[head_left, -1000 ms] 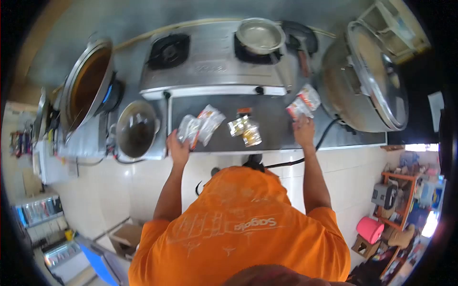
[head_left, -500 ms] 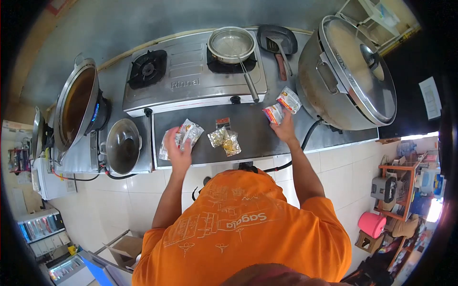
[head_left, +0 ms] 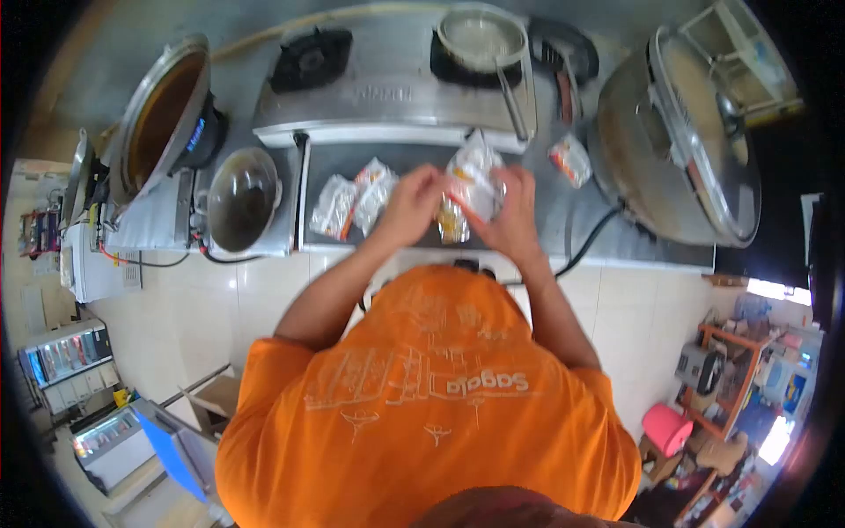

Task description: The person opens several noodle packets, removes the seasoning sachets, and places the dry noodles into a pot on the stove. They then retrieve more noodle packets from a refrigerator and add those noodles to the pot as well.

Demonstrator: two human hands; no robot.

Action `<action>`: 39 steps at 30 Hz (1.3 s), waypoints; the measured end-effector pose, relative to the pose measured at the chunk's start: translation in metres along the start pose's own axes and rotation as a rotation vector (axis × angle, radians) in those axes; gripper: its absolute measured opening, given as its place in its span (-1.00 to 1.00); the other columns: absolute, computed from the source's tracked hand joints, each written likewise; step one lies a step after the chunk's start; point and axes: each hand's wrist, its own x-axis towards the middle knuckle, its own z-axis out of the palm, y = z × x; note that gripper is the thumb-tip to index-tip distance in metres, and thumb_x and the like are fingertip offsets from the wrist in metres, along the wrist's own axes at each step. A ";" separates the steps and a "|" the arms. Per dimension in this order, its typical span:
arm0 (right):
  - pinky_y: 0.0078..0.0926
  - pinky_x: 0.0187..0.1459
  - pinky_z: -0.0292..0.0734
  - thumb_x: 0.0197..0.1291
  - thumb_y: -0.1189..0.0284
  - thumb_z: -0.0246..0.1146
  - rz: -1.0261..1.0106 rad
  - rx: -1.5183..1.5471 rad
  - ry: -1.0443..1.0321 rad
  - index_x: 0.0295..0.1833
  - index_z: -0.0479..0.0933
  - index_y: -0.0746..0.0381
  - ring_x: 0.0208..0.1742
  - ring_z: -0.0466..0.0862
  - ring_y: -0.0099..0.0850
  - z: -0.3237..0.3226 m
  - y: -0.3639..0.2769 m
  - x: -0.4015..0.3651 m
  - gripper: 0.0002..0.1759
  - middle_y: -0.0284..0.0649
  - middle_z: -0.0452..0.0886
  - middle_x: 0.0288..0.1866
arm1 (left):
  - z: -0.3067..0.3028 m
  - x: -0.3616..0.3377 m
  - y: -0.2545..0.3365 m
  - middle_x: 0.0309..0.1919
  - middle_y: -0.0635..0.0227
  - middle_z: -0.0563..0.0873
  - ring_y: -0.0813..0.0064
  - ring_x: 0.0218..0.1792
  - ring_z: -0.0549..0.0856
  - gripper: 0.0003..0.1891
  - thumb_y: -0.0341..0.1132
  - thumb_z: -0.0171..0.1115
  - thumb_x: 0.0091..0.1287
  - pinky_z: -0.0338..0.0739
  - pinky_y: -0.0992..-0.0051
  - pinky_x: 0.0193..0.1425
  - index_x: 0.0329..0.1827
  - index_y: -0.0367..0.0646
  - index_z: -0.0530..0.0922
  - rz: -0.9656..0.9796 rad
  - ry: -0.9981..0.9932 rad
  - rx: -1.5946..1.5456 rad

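Over the dark counter, a silver foil sachet [head_left: 476, 163] is between my two hands. My right hand [head_left: 513, 218] has its fingers closed round the sachet's right side. My left hand [head_left: 415, 204] pinches at its left edge, the fingertips slightly blurred. Just beneath them lies a gold and silver foil packet [head_left: 453, 226], partly covered. Left of my hands rest two silver packets, one flat [head_left: 335, 206] and another [head_left: 377, 195] close beside it. A white, red and orange packet [head_left: 571, 160] sits to the right near the big pot.
A two-burner gas stove [head_left: 396, 110] stands behind the counter, with a strainer pan [head_left: 481, 40] on its right burner. A large lidded pot [head_left: 629, 163] is at right, a black hose [head_left: 588, 236] before it. Left are a glass-lidded pan [head_left: 239, 198] and a tall pot [head_left: 141, 163].
My right hand has moved left from the right-hand packets, bringing one to the middle. My left hand has left the left-hand packets and come to meet it. The camera view has shifted.
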 end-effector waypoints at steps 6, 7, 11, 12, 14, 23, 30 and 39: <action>-0.04 0.34 0.30 -0.15 0.32 0.64 0.058 -0.098 -0.083 0.37 0.36 0.08 0.34 0.35 0.11 0.002 -0.026 -0.006 -0.09 0.13 0.29 0.33 | -0.028 -0.016 0.021 -0.52 0.38 0.57 0.63 -0.46 0.52 -0.75 -0.24 0.23 0.49 0.45 0.50 -0.31 -0.24 -0.28 0.58 0.116 0.049 0.252; -0.04 0.35 0.30 -0.15 0.32 0.64 0.074 -0.115 -0.109 0.37 0.36 0.07 0.35 0.34 0.10 0.004 -0.032 -0.008 -0.08 0.12 0.28 0.34 | -0.034 -0.020 0.018 -0.52 0.38 0.57 0.63 -0.45 0.53 -0.76 -0.25 0.25 0.49 0.46 0.50 -0.29 -0.24 -0.28 0.58 0.123 0.057 0.247; -0.04 0.34 0.31 -0.11 0.31 0.63 0.097 -0.032 -0.104 0.37 0.37 0.08 0.34 0.36 0.11 0.017 -0.058 -0.017 -0.11 0.12 0.29 0.34 | -0.057 -0.034 0.009 -0.42 0.41 0.63 0.62 -0.39 0.55 -0.83 -0.32 0.19 0.52 0.49 0.52 -0.24 -0.17 -0.26 0.57 0.130 0.049 0.153; -0.05 0.34 0.31 -0.09 0.30 0.62 0.086 0.062 -0.090 0.37 0.38 0.09 0.34 0.36 0.11 0.021 -0.063 -0.021 -0.13 0.12 0.30 0.33 | -0.063 -0.037 0.006 -0.43 0.36 0.63 0.58 -0.41 0.55 -0.84 -0.33 0.18 0.53 0.49 0.50 -0.26 -0.17 -0.26 0.56 0.157 0.072 0.115; -0.07 0.33 0.33 -0.02 0.30 0.58 0.069 0.208 -0.106 0.35 0.40 0.11 0.33 0.38 0.08 0.028 -0.073 -0.028 -0.21 0.09 0.33 0.32 | -0.070 -0.049 0.000 -0.44 0.24 0.62 0.50 -0.43 0.56 -0.85 -0.34 0.16 0.53 0.48 0.46 -0.28 -0.16 -0.27 0.53 0.198 0.102 0.033; -0.41 -0.02 0.55 0.24 0.47 0.40 0.204 0.564 -0.190 0.07 0.52 0.25 -0.09 0.63 -0.37 0.052 -0.131 -0.032 -0.68 -0.23 0.60 -0.10 | -0.102 -0.099 0.003 -0.15 0.10 0.64 0.08 -0.19 0.62 -0.90 -0.42 0.11 0.51 0.53 0.30 -0.07 -0.16 -0.29 0.47 0.605 -0.075 0.329; -0.30 -0.23 0.57 0.24 0.46 0.35 0.230 0.591 -0.176 -0.05 0.49 0.31 -0.35 0.65 -0.26 0.081 -0.158 -0.049 -0.75 -0.12 0.62 -0.37 | -0.119 -0.131 -0.010 0.03 0.06 0.66 0.03 -0.02 0.64 -0.91 -0.43 0.09 0.52 0.53 0.24 0.08 -0.11 -0.30 0.46 0.596 -0.142 0.405; -0.31 -0.26 0.58 0.27 0.55 0.23 0.358 0.440 0.014 -0.12 0.53 0.31 -0.37 0.69 -0.19 0.112 -0.152 -0.059 -0.90 0.01 0.65 -0.36 | -0.123 -0.154 -0.021 0.04 0.05 0.68 0.03 -0.01 0.68 -0.93 -0.45 0.06 0.53 0.56 0.28 0.09 -0.10 -0.30 0.46 0.623 -0.009 0.512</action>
